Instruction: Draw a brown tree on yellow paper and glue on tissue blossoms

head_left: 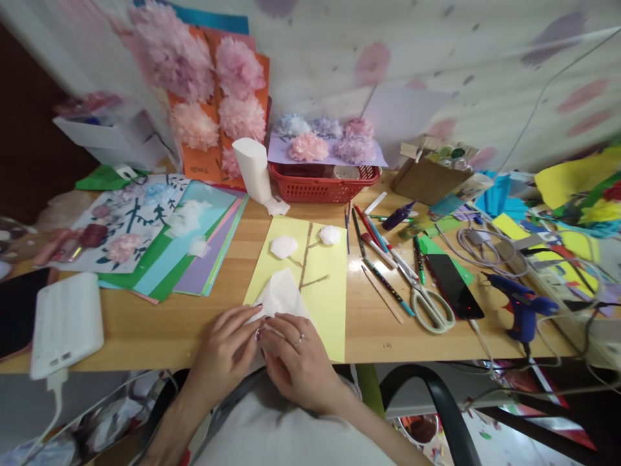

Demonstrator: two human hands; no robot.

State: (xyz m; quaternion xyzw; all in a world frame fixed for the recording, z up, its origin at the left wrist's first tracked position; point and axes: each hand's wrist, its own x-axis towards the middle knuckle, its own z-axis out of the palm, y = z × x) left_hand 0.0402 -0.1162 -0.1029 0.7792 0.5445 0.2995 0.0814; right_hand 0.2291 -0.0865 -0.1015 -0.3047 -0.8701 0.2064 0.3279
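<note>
My left hand point(224, 353) and my right hand point(297, 356) meet at the table's front edge, fingers closed on a sheet of white tissue paper point(281, 294). The tissue fans out beyond my fingertips, over the lower part of a yellow sheet of paper point(330, 323). A ring shows on my right hand. On the yellow sheet is a brown branch point(305, 262) with side twigs. Two white tissue flowers point(283, 246) sit beside it, one on the left and a smaller one at the upper right. My fingertips hide part of the tissue.
Left are coloured paper sheets point(160, 259) and a white power bank point(68, 323). A paper roll point(253, 171) and red basket point(323, 188) stand behind. On the right lie pens, scissors point(431, 307), a phone point(453, 285), a glue gun point(522, 304) and cables.
</note>
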